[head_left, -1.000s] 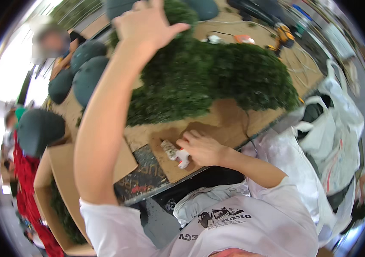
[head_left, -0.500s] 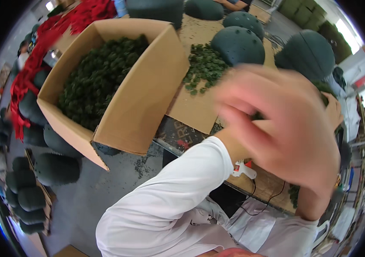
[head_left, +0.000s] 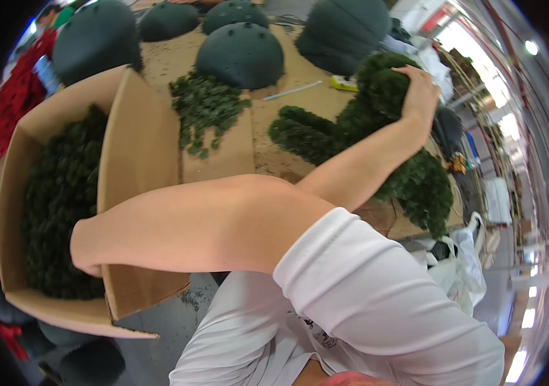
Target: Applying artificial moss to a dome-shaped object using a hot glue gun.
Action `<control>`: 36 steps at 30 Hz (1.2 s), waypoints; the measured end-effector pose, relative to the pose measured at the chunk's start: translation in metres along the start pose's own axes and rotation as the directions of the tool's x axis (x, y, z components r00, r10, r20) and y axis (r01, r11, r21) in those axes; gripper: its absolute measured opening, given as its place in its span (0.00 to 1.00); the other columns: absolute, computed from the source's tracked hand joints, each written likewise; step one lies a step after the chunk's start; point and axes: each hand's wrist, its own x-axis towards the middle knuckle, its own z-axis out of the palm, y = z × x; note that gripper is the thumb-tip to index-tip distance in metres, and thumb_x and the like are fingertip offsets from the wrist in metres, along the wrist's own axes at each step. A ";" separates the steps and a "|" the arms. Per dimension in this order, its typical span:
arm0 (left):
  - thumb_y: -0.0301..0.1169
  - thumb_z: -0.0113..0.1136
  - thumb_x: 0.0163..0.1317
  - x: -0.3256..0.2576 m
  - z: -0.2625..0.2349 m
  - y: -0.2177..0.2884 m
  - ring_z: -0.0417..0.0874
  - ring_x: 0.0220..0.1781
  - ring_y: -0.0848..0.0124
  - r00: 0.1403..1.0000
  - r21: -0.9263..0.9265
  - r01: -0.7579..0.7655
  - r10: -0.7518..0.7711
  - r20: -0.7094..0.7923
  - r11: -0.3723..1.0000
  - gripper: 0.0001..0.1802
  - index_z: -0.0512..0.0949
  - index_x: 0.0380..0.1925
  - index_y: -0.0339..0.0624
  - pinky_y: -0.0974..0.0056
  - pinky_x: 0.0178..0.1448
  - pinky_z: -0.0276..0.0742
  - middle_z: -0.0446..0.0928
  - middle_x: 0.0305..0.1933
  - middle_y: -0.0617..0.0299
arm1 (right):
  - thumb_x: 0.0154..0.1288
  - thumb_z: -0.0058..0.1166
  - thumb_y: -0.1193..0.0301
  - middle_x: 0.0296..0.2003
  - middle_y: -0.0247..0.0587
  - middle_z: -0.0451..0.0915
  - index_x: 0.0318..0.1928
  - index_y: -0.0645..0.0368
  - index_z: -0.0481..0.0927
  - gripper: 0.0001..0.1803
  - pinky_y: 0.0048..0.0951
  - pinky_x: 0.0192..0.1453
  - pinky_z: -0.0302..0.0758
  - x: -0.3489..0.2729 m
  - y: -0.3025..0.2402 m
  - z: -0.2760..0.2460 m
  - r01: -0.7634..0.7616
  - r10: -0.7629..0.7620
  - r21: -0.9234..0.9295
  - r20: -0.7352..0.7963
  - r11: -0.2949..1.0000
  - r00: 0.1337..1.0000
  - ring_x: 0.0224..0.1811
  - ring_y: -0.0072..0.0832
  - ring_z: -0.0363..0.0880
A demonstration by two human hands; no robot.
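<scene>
My arms are crossed, the right one above the left. My left hand (head_left: 421,93), at the far right, has its fingers curled over the top of a dark green foliage-covered figure (head_left: 377,96) with rounded lobes. My right hand (head_left: 86,248) reaches over the wall of an open cardboard box (head_left: 142,148) on the left. Its fingers point down inside and are hidden. Dark green artificial leaf sprigs (head_left: 62,193) fill the box. Beside it, a loose pile of green leaf pieces (head_left: 204,109) lies on cardboard.
Dark green domes with small knobs, such as this dome (head_left: 239,56), stand at the back. A white strip (head_left: 292,90) and a yellow-green tool (head_left: 344,82) lie between the dome and the figure. Red cloth (head_left: 14,106) is heaped at far left, and white bags (head_left: 461,264) hang at right.
My right hand has swung left from above my left arm into the box. The view has turned right, bringing the green figure under my left hand fully into sight.
</scene>
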 end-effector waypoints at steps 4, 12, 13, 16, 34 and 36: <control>0.67 0.56 0.67 -0.006 -0.006 -0.006 0.72 0.68 0.47 0.999 0.030 -0.028 0.028 -0.014 0.999 0.45 0.67 0.69 0.43 0.28 0.58 0.74 0.74 0.63 0.46 | 0.46 0.67 0.67 0.32 0.38 0.86 0.30 0.41 0.90 0.08 0.45 0.32 0.76 0.017 -0.002 0.005 0.046 -0.052 0.080 0.071 0.996 0.996 0.33 0.41 0.82; 0.67 0.57 0.67 -0.008 -0.003 0.001 0.71 0.67 0.45 0.997 0.048 0.037 -0.034 -0.073 0.998 0.45 0.67 0.70 0.43 0.28 0.59 0.74 0.74 0.61 0.46 | 0.60 0.65 0.70 0.53 0.39 0.89 0.52 0.46 0.91 0.18 0.53 0.49 0.79 0.024 0.019 -0.015 0.299 -0.317 0.524 -0.057 0.798 0.947 0.55 0.43 0.85; 0.67 0.57 0.68 -0.007 -0.003 0.001 0.72 0.67 0.46 0.995 0.028 0.054 -0.052 -0.083 0.998 0.45 0.66 0.70 0.43 0.29 0.59 0.75 0.74 0.61 0.42 | 0.60 0.65 0.70 0.53 0.39 0.89 0.52 0.46 0.91 0.18 0.53 0.49 0.79 0.019 0.023 -0.015 0.281 -0.301 0.526 -0.049 0.803 0.952 0.55 0.43 0.85; 0.67 0.55 0.69 -0.004 -0.005 0.002 0.73 0.67 0.47 0.996 0.044 0.038 -0.034 -0.085 0.998 0.44 0.65 0.71 0.46 0.29 0.61 0.75 0.73 0.64 0.43 | 0.62 0.64 0.70 0.53 0.38 0.89 0.52 0.46 0.91 0.17 0.54 0.49 0.78 0.009 0.040 -0.019 0.384 -0.376 0.505 -0.124 0.773 0.918 0.54 0.42 0.84; 0.66 0.66 0.62 -0.005 -0.025 0.003 0.80 0.61 0.50 0.998 -0.082 0.055 -0.056 -0.006 0.995 0.44 0.71 0.66 0.44 0.42 0.63 0.73 0.75 0.62 0.50 | 0.66 0.51 0.64 0.47 0.51 0.88 0.49 0.60 0.90 0.20 0.54 0.54 0.80 -0.039 0.100 -0.059 0.290 -0.259 0.608 -0.141 0.739 0.956 0.52 0.51 0.85; 0.65 0.66 0.62 -0.006 -0.027 0.002 0.79 0.61 0.50 0.998 -0.073 0.060 -0.058 0.023 0.996 0.44 0.71 0.66 0.44 0.42 0.63 0.73 0.75 0.62 0.50 | 0.66 0.49 0.64 0.47 0.53 0.88 0.48 0.61 0.90 0.21 0.54 0.55 0.80 -0.041 0.101 -0.062 0.293 -0.260 0.613 -0.145 0.734 0.955 0.52 0.52 0.85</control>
